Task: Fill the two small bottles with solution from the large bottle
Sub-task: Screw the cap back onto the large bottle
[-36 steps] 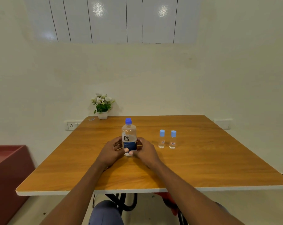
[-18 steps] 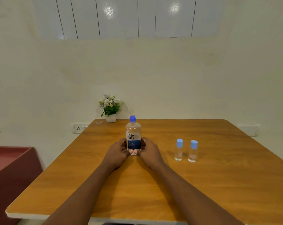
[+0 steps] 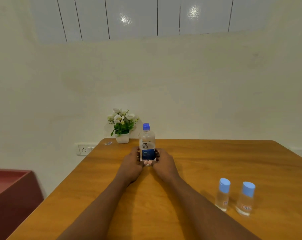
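Pushed big bottle (image 3: 146, 144) farther back on table (image 3: 207, 153), upright, cap on. Gripping its low sides with left hand (image 3: 132, 163) and right hand (image 3: 164, 163), both curled round it. Leaving small bottles (image 3: 222, 194) nearer, off right, closer to right hand.

Single head-worn wide-angle view, at the person's eye level. Faces forward and somewhat down across the table (image 3: 207, 153) to the wall (image 3: 181, 84) behind. Forearms enter from the bottom edge; left hand (image 3: 130, 164) and right hand (image 3: 165, 164) grip the large bottle (image 3: 146, 144) mid-frame, at arm's reach. Small bottle (image 3: 222, 196) and second small bottle (image 3: 245, 200) sit closer, lower right. Straight lines bow toward the frame edges.
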